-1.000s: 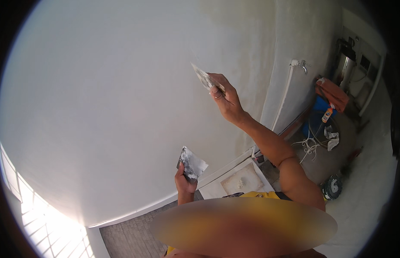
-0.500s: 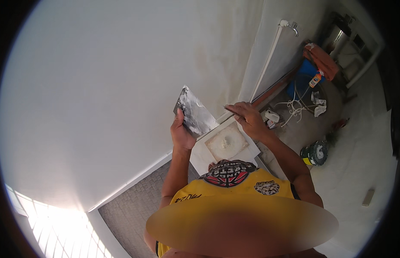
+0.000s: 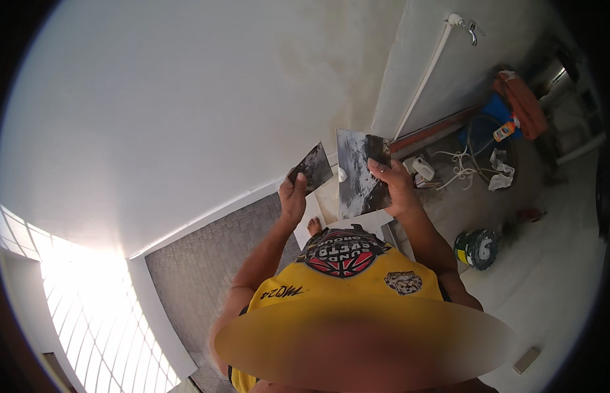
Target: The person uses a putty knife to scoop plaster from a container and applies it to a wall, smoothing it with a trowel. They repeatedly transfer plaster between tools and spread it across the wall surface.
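My left hand (image 3: 292, 202) grips a small flat dark plate (image 3: 316, 168) smeared with whitish paste, its thumb lying on the face. In my right hand (image 3: 398, 187) is a larger rectangular flat plate (image 3: 354, 187), streaked white and grey, also with the thumb across it. A small white blob of paste (image 3: 342, 175) shows by that plate's left side. The two plates are held up side by side, close to the white wall (image 3: 187, 111). Below them, a beige board (image 3: 328, 200) is mostly hidden by the right-hand plate.
A bare foot (image 3: 314, 226) stands below on a white surface. On the right are a wall tap (image 3: 473, 33), a white wire stand (image 3: 459, 167), a white jug (image 3: 422, 168), an orange spray bottle (image 3: 505, 131) and a dark bucket (image 3: 476, 249). Grey paving (image 3: 200, 278) lies at left.
The right-hand plate has turned from edge-on to face up. My left hand's plate has tilted and sits lower and further right. The view has shifted slightly.
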